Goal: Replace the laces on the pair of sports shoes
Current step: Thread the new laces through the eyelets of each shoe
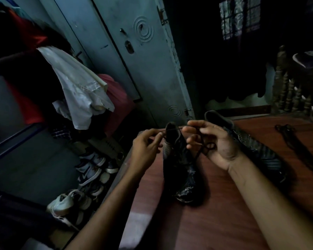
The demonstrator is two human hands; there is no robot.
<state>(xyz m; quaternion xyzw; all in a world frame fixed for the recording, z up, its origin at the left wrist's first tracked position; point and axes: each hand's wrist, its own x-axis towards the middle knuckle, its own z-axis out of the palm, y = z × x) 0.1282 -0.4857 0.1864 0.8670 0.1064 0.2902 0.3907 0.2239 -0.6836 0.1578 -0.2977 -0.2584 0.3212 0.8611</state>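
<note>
While both forearms reach forward over the reddish-brown worktop [215,222], a dark sports shoe [181,168] lies between them, its long axis running away from the person, toe nearest, open collar at the far end. A black lace [201,141] stretches across above that collar. The left hand [145,147] pinches one end of it in its fingers, just left of the shoe. The right hand [215,141] holds the rest, a loop lying in its palm, fingers curled round the strand. The second shoe [251,141] lies behind the right hand, angled rightward. Another dark lace [294,141] rests further right. Left of the worktop, shoes [85,179] pile on the floor; beyond hang clothes [79,87] and a grey-blue door [134,51].
</note>
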